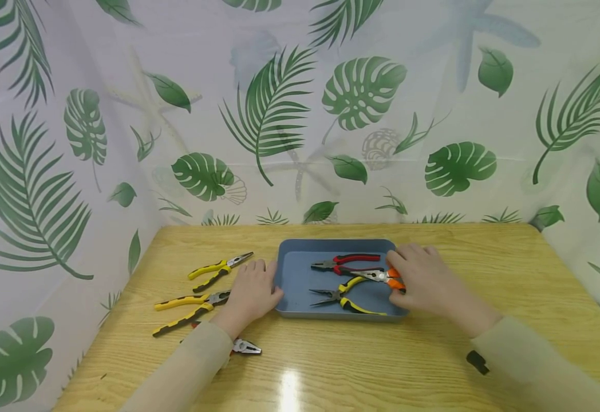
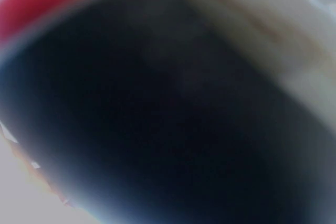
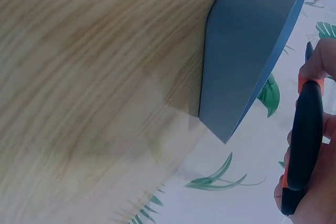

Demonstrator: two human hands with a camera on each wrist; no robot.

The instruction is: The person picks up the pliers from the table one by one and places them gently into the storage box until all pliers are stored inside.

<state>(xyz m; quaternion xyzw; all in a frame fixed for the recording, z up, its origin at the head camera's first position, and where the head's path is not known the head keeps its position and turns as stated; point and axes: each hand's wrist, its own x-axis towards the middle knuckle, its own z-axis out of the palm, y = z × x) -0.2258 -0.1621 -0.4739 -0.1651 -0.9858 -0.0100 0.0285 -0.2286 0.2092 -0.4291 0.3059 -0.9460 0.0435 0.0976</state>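
My right hand (image 1: 423, 277) grips pliers with orange-and-black handles (image 1: 394, 278) over the right side of the blue-grey tray (image 1: 295, 314); a black grip shows close up in the right wrist view. Their jaws point left. At the tray's left wall, my left hand (image 1: 251, 289) holds the rim, thumb toward the inside. Inside the tray lie red-and-black pliers (image 1: 338, 264) and yellow-and-black long-nose pliers (image 1: 336, 296). The left wrist view is mostly a dark blur with a red patch.
Left of the tray lie yellow-and-black needle-nose pliers (image 1: 222, 267) and larger yellow-and-black pliers (image 1: 192, 308). Another pair of pliers (image 1: 247, 347) with red on it is partly under my left forearm. A leaf-patterned sheet (image 1: 300, 131) hangs behind the wooden table (image 1: 372, 366).
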